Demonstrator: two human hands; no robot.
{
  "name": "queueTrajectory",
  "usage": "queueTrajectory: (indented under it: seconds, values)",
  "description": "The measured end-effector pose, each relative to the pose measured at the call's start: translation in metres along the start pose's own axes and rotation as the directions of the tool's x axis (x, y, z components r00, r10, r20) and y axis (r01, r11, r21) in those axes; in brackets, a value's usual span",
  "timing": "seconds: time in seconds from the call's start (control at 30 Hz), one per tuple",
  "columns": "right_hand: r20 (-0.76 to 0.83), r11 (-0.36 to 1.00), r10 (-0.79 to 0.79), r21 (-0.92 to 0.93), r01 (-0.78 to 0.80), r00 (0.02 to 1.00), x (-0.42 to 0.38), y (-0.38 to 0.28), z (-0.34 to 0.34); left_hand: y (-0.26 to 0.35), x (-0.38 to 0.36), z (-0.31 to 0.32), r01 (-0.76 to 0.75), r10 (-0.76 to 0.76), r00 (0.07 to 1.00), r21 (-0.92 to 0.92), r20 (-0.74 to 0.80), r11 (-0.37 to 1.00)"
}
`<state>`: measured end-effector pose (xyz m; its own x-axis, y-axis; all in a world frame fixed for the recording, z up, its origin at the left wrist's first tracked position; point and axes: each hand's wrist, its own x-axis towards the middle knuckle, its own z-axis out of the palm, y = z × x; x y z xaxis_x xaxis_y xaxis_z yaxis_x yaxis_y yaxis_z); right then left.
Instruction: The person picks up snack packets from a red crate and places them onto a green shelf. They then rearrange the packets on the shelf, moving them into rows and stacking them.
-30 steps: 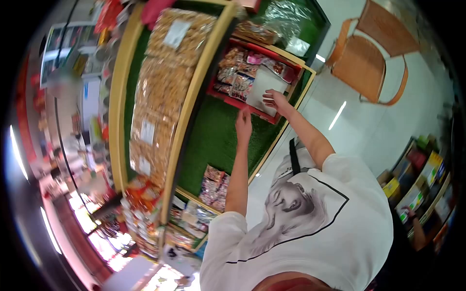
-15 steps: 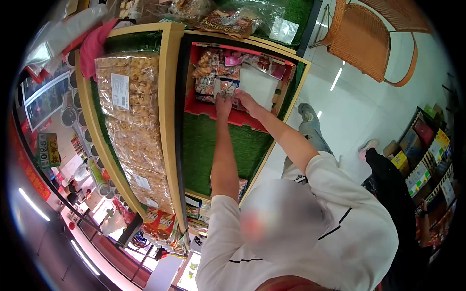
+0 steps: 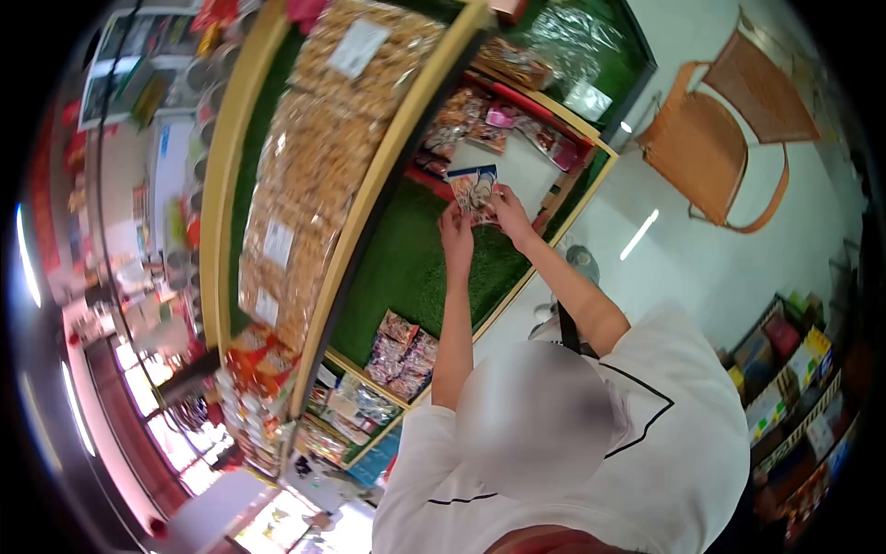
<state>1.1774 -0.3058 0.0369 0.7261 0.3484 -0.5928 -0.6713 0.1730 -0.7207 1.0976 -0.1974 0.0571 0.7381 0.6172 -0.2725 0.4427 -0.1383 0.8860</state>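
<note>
A small printed snack packet (image 3: 475, 187) is held between my two hands, over the near edge of a red-lined box (image 3: 580, 157). My left hand (image 3: 457, 238) grips its lower left side. My right hand (image 3: 510, 214) pinches its right side. Inside the box lie more packets (image 3: 452, 118) and a pink one (image 3: 501, 114), beside a white panel (image 3: 526, 159). Green artificial grass (image 3: 397, 249) lines the shelf below my hands. Further down that shelf sits a group of snack packets (image 3: 402, 355).
Large clear bags of snacks (image 3: 314, 157) fill the shelf at left, behind a wooden edge (image 3: 392, 171). A brown woven chair (image 3: 697, 138) stands at upper right. Boxes and goods (image 3: 794, 369) line the lower right. Clear plastic (image 3: 577, 42) lies above the box.
My hands have drawn back from the box interior with the packet raised between them. The view has turned, and the packets lower on the grass show more fully.
</note>
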Motion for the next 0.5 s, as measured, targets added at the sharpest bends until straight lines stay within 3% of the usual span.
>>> queueTrajectory:
  seconds: [0.07, 0.13, 0.17, 0.23, 0.33, 0.4, 0.5]
  values:
    - [0.105, 0.982, -0.013, -0.186, 0.033, 0.994, -0.017, 0.026, 0.012, 0.006, -0.048, -0.024, 0.038, -0.049, 0.997, -0.169, -0.066, 0.985]
    - [0.191, 0.939, -0.022, -0.333, 0.085, 0.981, -0.039, 0.064, 0.024, -0.051, -0.087, -0.055, 0.049, -0.063, 0.986, -0.096, -0.155, 0.994]
    - [0.236, 0.933, 0.051, -0.357, 0.038, 0.97, -0.057, 0.072, 0.03, -0.082, -0.105, -0.068, 0.061, -0.072, 0.977, -0.063, -0.201, 0.996]
    - [0.32, 0.901, 0.222, -0.429, -0.068, 0.921, -0.101, 0.096, 0.041, -0.122, -0.156, -0.087, 0.11, -0.15, 0.957, -0.171, -0.249, 0.979]
    - [0.279, 0.838, 0.344, -0.522, -0.159, 0.897, -0.154, 0.157, 0.049, -0.139, -0.238, -0.106, 0.18, -0.268, 0.893, -0.258, -0.362, 0.949]
    - [0.281, 0.772, 0.333, -0.63, -0.089, 0.9, -0.18, 0.201, 0.049, -0.147, -0.279, -0.116, 0.205, -0.318, 0.839, -0.286, -0.441, 0.936]
    - [0.321, 0.63, 0.24, -0.77, 0.105, 0.916, -0.186, 0.259, 0.044, -0.24, -0.306, -0.112, 0.104, -0.2, 0.852, -0.218, -0.484, 0.97]
